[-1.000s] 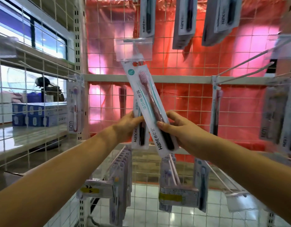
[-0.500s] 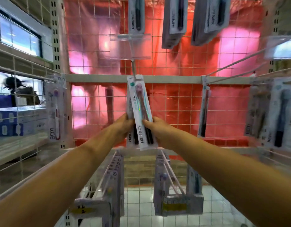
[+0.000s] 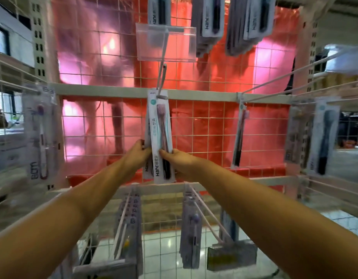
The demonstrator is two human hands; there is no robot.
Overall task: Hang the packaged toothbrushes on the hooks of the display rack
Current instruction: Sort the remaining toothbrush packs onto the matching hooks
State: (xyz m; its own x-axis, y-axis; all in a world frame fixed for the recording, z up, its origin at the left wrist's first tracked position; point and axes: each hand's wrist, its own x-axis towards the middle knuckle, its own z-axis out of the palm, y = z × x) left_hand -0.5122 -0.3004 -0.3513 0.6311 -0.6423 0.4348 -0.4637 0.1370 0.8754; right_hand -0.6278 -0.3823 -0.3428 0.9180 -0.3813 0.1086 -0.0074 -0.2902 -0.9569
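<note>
While the right hand [image 3: 180, 158] pinches the packaged toothbrush [image 3: 161, 137] hanging on the hook [image 3: 162, 81], the left hand [image 3: 139, 152] grips the packs behind [image 3: 147, 135].

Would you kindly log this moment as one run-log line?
step: hanging | item: front toothbrush pack on centre hook | left hand: holds rear pack | right hand: pinches front pack

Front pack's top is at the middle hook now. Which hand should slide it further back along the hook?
Probably the right hand: it pinches the front toothbrush pack at its lower edge, with the top at the hook. The left hand holds the packs behind it.
</note>
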